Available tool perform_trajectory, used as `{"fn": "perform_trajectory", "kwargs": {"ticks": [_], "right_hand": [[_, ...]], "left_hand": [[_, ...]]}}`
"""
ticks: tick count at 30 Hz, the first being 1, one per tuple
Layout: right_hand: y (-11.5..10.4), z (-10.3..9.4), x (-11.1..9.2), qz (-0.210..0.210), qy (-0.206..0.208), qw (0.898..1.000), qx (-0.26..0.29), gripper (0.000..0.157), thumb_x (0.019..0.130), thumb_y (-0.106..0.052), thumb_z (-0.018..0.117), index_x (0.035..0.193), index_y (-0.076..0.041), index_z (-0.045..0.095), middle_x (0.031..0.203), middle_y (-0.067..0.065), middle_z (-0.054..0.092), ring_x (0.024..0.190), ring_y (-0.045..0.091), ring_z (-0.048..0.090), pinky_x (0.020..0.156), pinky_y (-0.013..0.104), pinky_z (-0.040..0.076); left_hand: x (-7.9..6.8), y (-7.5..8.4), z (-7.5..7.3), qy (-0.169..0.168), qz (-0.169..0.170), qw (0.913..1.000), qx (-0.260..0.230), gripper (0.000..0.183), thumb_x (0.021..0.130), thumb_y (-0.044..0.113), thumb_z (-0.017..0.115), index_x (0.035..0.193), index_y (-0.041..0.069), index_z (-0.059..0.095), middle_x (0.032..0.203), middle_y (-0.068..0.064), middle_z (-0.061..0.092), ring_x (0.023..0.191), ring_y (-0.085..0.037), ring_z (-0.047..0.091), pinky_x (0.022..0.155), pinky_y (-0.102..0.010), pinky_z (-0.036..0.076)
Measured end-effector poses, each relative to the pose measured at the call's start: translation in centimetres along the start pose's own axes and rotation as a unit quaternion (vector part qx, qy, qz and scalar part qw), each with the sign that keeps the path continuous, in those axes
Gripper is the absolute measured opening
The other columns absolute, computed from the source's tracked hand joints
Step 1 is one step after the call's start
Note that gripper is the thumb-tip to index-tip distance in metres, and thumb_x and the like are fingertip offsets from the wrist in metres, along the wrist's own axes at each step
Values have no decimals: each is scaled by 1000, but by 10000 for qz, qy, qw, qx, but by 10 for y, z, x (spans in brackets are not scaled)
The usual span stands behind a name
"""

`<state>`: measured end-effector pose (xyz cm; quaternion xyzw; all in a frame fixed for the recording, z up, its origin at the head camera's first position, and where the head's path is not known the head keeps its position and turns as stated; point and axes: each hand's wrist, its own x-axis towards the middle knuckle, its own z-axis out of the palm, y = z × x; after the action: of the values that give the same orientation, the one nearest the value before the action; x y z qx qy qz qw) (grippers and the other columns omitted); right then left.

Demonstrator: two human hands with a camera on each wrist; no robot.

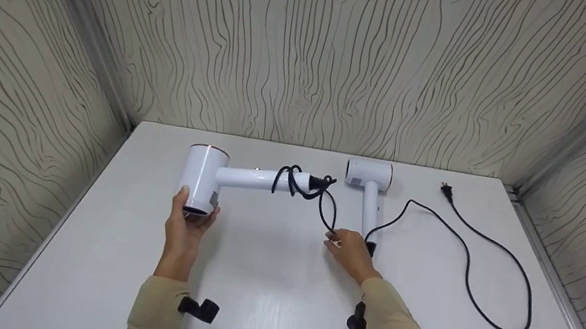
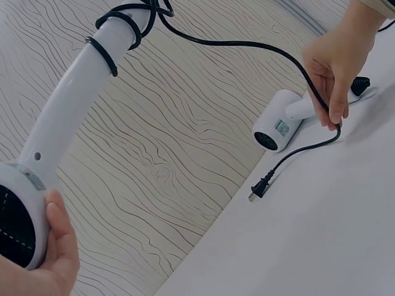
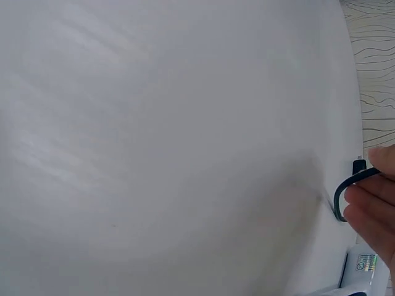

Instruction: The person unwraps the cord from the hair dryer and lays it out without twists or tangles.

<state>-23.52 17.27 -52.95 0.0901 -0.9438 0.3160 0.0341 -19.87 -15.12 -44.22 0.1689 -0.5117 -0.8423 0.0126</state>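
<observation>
My left hand grips a white hair dryer by its barrel, with the handle pointing right. Its black cord is wound in loops around the handle's end. A free stretch of that cord runs to my right hand, which pinches it between thumb and fingers. Beyond the pinch, in the left wrist view, the cord ends in a two-prong plug. A second white hair dryer lies on the table just behind my right hand, which overlaps its handle end in the head view.
The second dryer's cord lies unwound in a wide curve across the right of the white table, ending at a plug. Wood-grain panels enclose the back and sides. Black camera mounts sit at both wrists.
</observation>
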Motion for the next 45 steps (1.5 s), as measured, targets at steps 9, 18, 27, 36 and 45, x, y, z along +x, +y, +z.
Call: {"fn": "perform_trajectory", "kwargs": {"ticks": [9, 18, 27, 36, 45], "right_hand": [[-10, -24, -9, -141, 424, 9981, 432, 18, 81, -4, 73, 98, 3, 72, 91, 12, 74, 86, 22, 71, 76, 32, 60], [-27, -48, -14, -743, 706, 9924, 680, 20, 79, -8, 76, 97, -1, 72, 91, 11, 74, 85, 23, 71, 78, 33, 60], [-46, -60, -10, -863, 884, 9886, 859, 17, 81, -8, 75, 96, -1, 72, 91, 11, 74, 85, 24, 71, 79, 34, 60], [-60, -70, 2, -1097, 1246, 9784, 1228, 15, 82, -4, 73, 96, 2, 72, 91, 14, 75, 84, 27, 72, 75, 32, 61], [-68, -77, 13, -989, 1420, 9735, 1494, 17, 82, -2, 72, 99, 2, 72, 93, 16, 75, 86, 30, 72, 76, 32, 61]], "left_hand": [[1, -1, 0, 60, -8, 10000, -21, 62, 97, 54, 37, 144, 14, 29, 113, -4, 51, 84, -8, 67, 80, -18, 55], [1, 0, 1, 64, -1, 10000, -40, 65, 96, 54, 39, 144, 11, 29, 112, -5, 52, 83, -9, 67, 79, -18, 55], [1, 1, 1, 33, -59, 9999, 115, 64, 97, 55, 37, 146, 14, 27, 120, -7, 48, 87, -9, 66, 84, -20, 55], [2, 2, 2, 9, -30, 10000, 84, 64, 97, 53, 37, 145, 12, 28, 120, -6, 47, 88, -9, 65, 83, -19, 55], [2, 0, 3, 49, -49, 9997, 218, 67, 97, 55, 39, 146, 12, 28, 123, -7, 47, 91, -11, 65, 87, -22, 55]]}}
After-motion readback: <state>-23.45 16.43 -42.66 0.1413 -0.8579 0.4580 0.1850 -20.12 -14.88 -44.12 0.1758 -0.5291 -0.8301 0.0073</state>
